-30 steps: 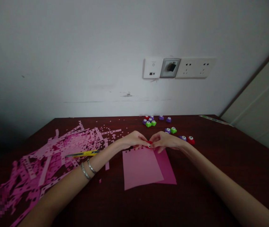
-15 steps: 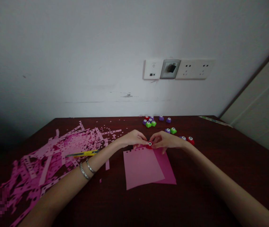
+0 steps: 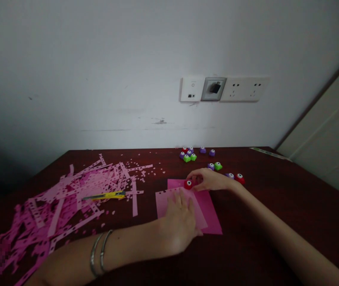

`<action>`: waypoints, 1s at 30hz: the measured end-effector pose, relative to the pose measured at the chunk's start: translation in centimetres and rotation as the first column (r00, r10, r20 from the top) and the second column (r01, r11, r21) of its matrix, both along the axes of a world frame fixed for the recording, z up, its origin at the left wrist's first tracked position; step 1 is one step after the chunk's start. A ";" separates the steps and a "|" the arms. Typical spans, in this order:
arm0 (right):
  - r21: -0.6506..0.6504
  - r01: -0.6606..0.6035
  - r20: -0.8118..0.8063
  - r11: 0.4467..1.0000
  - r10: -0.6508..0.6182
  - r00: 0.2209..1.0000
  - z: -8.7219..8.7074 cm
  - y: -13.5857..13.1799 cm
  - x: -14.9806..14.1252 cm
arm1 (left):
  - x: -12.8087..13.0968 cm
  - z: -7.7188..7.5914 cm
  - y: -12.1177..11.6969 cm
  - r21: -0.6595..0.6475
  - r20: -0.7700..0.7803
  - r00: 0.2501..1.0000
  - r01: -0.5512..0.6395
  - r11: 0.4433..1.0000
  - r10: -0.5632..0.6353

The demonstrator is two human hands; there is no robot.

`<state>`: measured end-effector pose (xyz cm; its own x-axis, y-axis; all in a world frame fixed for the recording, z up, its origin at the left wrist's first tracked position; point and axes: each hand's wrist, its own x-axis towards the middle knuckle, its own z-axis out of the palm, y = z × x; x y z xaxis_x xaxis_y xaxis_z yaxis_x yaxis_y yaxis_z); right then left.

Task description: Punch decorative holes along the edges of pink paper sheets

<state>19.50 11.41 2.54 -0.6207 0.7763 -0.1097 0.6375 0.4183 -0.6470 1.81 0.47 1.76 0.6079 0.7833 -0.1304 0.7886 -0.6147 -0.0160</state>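
My left hand (image 3: 179, 222) lies flat with fingers outstretched on a light pink sheet of paper (image 3: 161, 205), covering much of it. Dark punched shapes run along that sheet's top edge. Beneath it, turned at an angle, is a deeper pink sheet (image 3: 213, 218). At the top edge of the light sheet sits a small red craft punch (image 3: 188, 184) with a white top bearing a black mark. My right hand (image 3: 209, 179) has its fingers curled around the right side of this punch. Some of its fingertips are hidden behind the punch.
Punched pink paper strips (image 3: 77, 186) and tiny cut-outs heap up on the left, with a yellow utility knife (image 3: 110, 195) on them. More craft punches (image 3: 189, 155) in purple, green and red stand at the back, and a red punch (image 3: 239, 178) stands right of my right hand.
My left hand has left the punch and come down toward me, flattening onto the light pink sheet. My right hand stays at the red punch.
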 end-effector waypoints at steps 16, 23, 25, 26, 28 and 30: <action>0.164 -0.015 0.021 0.986 0.012 1.000 -0.5 0.0 -0.4 | 0.2 2.0 0.2 -0.215 -0.126 0.991 -0.061 0.975 0.034; 0.201 -0.017 0.041 0.979 0.008 0.999 -0.6 0.1 -0.3 | 0.2 1.8 0.2 -0.208 -0.127 0.992 -0.048 0.977 0.022; 0.209 -0.040 0.035 0.977 0.033 0.999 -0.5 0.0 -0.3 | 0.2 1.9 0.2 -0.210 -0.133 0.991 -0.049 0.977 0.021; 0.212 -0.047 0.033 0.976 0.041 0.999 -0.4 0.0 -0.3 | 0.2 1.9 0.2 -0.212 -0.137 0.990 -0.051 0.976 0.022; 0.215 -0.049 0.031 0.975 0.044 0.999 -0.4 -0.1 -0.3 | 0.2 2.1 0.2 -0.221 -0.141 0.990 -0.057 0.974 0.026; 0.221 -0.036 0.034 0.975 0.029 0.999 -0.4 -0.1 -0.4 | 0.2 2.1 0.3 -0.233 -0.141 0.990 -0.060 0.971 0.027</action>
